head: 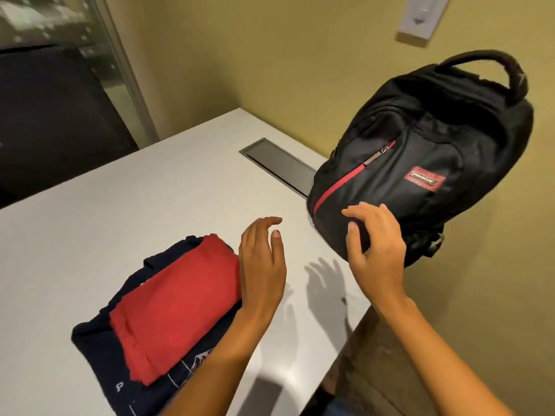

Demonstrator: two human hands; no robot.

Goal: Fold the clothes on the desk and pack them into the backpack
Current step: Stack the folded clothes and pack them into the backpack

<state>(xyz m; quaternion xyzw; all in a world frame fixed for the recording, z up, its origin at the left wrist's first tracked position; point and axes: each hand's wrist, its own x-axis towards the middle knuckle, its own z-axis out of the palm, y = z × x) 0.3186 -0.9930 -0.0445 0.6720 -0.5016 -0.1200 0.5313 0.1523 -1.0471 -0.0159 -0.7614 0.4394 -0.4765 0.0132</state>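
A black backpack (420, 151) with a red zipper stripe stands upright at the desk's right edge, its zippers closed as far as I can see. A folded red garment (174, 304) lies on top of a folded navy garment (120, 373) at the near left of the white desk (126, 211). My left hand (262, 265) hovers open just right of the red garment, fingers apart, holding nothing. My right hand (375, 244) is open in front of the backpack's lower front, fingers curled toward it; I cannot tell if they touch it.
A grey cable hatch (279, 163) is set into the desk behind the backpack's left side. A dark chair back (54, 121) stands beyond the desk's far left edge. A yellow wall with a white switch plate (420, 16) rises behind.
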